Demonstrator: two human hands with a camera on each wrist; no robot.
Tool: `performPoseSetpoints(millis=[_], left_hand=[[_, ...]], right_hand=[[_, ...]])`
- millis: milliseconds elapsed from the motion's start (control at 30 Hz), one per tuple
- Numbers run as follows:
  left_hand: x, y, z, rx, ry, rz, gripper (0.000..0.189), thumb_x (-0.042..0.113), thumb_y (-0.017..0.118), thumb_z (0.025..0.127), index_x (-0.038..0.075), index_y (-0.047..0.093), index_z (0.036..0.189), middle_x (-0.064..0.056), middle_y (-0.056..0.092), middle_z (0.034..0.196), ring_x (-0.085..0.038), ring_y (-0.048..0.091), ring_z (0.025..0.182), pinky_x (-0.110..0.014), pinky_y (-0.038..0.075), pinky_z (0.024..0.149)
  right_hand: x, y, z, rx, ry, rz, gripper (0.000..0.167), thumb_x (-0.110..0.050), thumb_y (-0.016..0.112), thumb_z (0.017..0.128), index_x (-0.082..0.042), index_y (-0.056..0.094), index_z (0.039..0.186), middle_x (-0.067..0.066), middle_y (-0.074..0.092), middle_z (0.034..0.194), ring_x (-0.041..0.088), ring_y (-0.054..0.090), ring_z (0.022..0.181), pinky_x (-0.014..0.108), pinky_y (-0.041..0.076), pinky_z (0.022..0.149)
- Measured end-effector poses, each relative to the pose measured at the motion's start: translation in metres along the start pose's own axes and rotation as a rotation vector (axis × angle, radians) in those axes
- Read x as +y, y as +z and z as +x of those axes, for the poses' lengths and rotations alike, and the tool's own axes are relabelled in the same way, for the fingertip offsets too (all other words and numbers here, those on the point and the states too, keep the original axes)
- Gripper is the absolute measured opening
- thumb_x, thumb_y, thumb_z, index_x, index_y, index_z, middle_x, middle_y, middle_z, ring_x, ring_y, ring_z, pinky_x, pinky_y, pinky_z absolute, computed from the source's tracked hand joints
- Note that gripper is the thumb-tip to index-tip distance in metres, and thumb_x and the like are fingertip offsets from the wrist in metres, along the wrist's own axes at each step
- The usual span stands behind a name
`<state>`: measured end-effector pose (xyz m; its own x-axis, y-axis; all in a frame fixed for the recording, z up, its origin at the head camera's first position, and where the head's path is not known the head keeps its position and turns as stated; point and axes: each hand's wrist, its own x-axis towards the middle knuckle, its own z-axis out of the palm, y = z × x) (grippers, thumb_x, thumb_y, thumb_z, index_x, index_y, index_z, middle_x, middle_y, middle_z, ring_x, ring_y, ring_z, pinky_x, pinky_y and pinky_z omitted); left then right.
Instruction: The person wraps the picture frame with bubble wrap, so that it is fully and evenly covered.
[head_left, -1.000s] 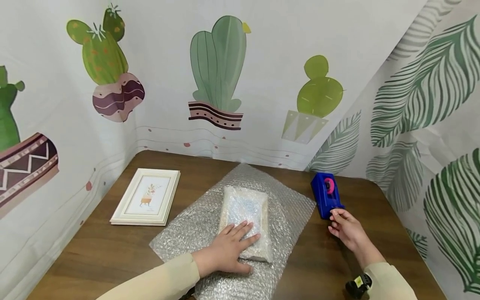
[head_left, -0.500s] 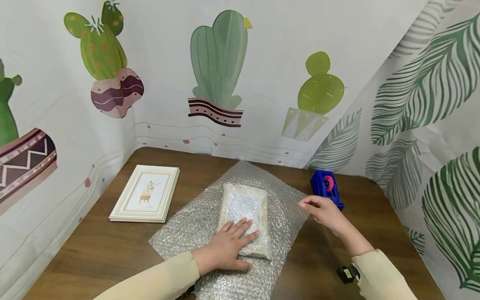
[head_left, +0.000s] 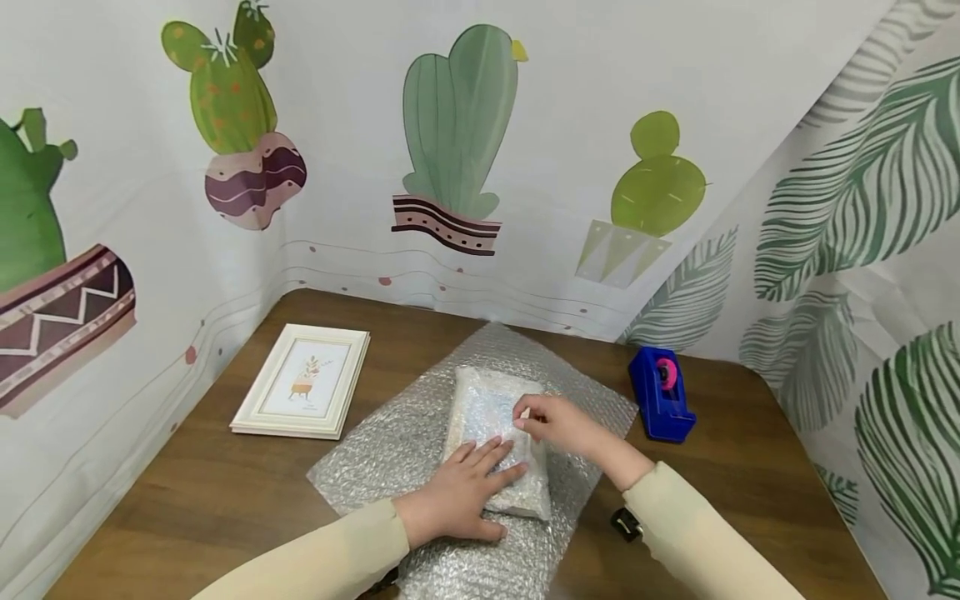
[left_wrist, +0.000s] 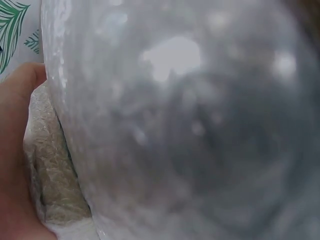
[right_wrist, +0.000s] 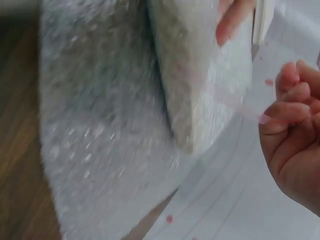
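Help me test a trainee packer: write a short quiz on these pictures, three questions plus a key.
1. Multiple choice: in the head view, where does the white rectangular picture frame lie relative to the clear plastic bubble-wrap sheet? A) on it; B) left of it; C) under it.
2. True or false: the right hand pinches one end of a narrow, translucent strip.
3. Fill in: the ____ lies palm down on the pale rectangular bubble-wrapped bundle.

Key: 1. B; 2. true; 3. left hand.
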<state>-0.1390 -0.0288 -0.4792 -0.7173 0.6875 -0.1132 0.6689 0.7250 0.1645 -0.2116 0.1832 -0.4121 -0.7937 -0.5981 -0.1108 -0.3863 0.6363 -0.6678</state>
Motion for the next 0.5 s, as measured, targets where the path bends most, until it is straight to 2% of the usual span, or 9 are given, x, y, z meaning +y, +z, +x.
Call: performPoseSetpoints(millis=[200,333,500], left_hand=[[0.001,-0.001,0.000,0.029,0.016,0.037,0.084,0.064,0.064,0.090,0.033,0.032,0.161,-0.005,0.028,0.171,-0.023,0.028,0.159,-0.046,0.031,0.127],[0.000,-0.003,-0.001,0.049,0.038,0.050,0.081,0.063,0.064,0.091,0.031,0.035,0.160,-0.006,0.029,0.170,-0.025,0.030,0.158,-0.047,0.033,0.125],[0.001,-0.002,-0.002,0.070,0.041,0.087,0.080,0.064,0.064,0.091,0.031,0.037,0.159,-0.007,0.033,0.169,-0.027,0.030,0.157,-0.046,0.033,0.125]], right_hand=[[-0.012,0.014,0.022,-0.077,-0.010,-0.046,0.015,-0.018,0.057,0.105,-0.009,0.069,0.105,0.010,0.069,0.087,0.006,0.050,0.059,0.021,0.045,0.055],[-0.021,0.022,0.039,-0.146,-0.003,-0.032,0.016,-0.020,0.058,0.105,-0.010,0.070,0.105,0.006,0.067,0.090,0.007,0.050,0.067,0.022,0.044,0.063],[-0.033,0.034,0.065,-0.256,-0.036,0.004,0.020,-0.020,0.056,0.106,-0.008,0.071,0.108,0.009,0.068,0.092,0.008,0.048,0.070,0.023,0.042,0.068]])
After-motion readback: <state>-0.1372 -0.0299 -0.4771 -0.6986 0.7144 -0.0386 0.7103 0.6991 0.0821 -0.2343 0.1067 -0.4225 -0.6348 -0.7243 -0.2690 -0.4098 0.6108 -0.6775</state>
